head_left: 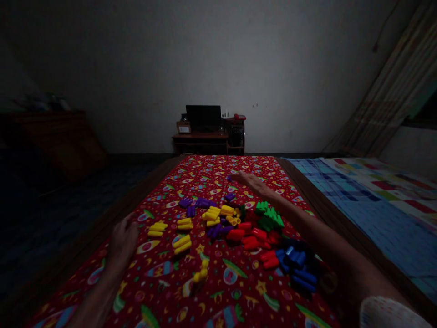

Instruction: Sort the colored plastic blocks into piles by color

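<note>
My right hand is stretched forward over the far part of the red patterned cloth, with a small purple plastic toy block at its fingertips. My left hand rests on the cloth at the left, fingers curled in and nothing visible in them. Closest to it lies a yellow block. More yellow blocks lie to its right, with purple blocks behind them. Red blocks, green blocks and blue blocks are heaped below my right forearm.
A desk with a dark monitor stands against the far wall. At the right lies a blue checked sheet, below a curtain. A wooden cabinet stands in shadow at the left.
</note>
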Tool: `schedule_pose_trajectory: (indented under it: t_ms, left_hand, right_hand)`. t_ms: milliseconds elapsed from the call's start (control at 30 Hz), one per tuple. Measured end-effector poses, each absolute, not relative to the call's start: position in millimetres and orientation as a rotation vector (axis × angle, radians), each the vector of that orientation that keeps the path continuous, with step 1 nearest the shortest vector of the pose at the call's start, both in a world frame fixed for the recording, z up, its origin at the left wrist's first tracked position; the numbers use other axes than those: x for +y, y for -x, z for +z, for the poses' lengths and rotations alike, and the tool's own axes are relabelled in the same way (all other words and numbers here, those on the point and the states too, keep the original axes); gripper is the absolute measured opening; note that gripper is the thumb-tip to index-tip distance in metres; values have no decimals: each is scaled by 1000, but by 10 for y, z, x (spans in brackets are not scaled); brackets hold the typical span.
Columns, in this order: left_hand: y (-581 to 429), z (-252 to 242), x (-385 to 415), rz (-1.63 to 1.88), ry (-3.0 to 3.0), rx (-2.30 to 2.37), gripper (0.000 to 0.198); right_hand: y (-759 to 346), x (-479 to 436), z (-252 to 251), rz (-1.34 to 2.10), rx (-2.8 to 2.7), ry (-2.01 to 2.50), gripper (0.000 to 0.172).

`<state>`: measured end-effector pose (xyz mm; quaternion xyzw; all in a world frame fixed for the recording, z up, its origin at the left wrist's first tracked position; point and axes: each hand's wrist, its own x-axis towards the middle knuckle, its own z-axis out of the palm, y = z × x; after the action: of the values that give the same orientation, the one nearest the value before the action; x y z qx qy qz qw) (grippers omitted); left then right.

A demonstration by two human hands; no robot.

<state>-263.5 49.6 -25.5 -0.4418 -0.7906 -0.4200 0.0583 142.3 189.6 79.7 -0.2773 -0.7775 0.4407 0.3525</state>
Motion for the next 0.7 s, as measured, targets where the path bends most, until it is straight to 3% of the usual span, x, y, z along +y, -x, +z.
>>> schedule_pose_trajectory:
  t_ms: [133,267,500,600,700]
  left_hand:
    - [2202,-120,534,-1152,1812,-2523,51]
    - [1502,22,629,-1190,2239,-2429,61]
    - [247,414,-130,-900,2747,-1331,53]
    - [-96,401,-660,-575,3001,-726,50]
    - [-316,272,-863,-448,3011,-528,40]
  right_hand:
    - [-2500,1657,430,768,-1852,1209,70]
    - [-2855,1416,18,752,-1738,1455,62]
    - [-1797,1370,78,966,-1836,1153,75]
    - [-1338,1304,213,1068,-1860,1011,79]
    - [-1242,1217,339,1149,-1819,871,81]
